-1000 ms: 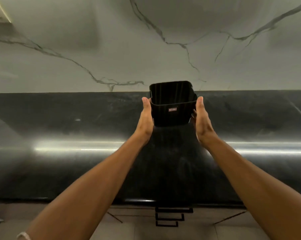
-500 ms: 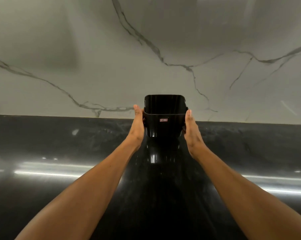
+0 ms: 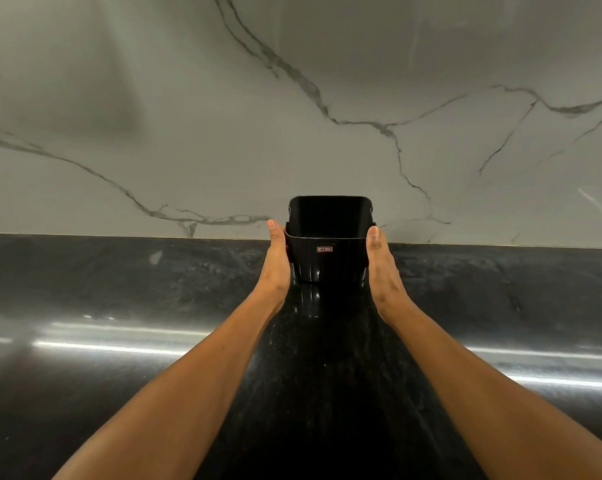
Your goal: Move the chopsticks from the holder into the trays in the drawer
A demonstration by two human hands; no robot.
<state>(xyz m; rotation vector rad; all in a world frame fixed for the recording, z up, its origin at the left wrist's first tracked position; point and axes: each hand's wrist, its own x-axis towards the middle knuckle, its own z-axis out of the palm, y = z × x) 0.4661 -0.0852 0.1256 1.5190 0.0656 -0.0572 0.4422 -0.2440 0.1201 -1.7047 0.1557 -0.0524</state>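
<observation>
Since the earlier frame, holder (image 3: 329, 237) sits farther back on counter (image 3: 119, 289), close against the wall (image 3: 154, 98); drawer edge gone from view. Left hand (image 3: 275, 261) lies flat on holder's left side, fingers together. Holder black, open-topped, upright, interior dark. Right hand (image 3: 379, 268) is pressed flat to its right side, fingers together. Counter glossy black stone with light streaks; wall grey-veined white marble.

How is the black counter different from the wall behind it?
The counter is dark, nearly black, and lies flat; the wall is pale grey-white and stands upright. The counter shows bright streaks of reflected light; the wall shows thin dark veins. Both look like smooth polished stone.
</observation>
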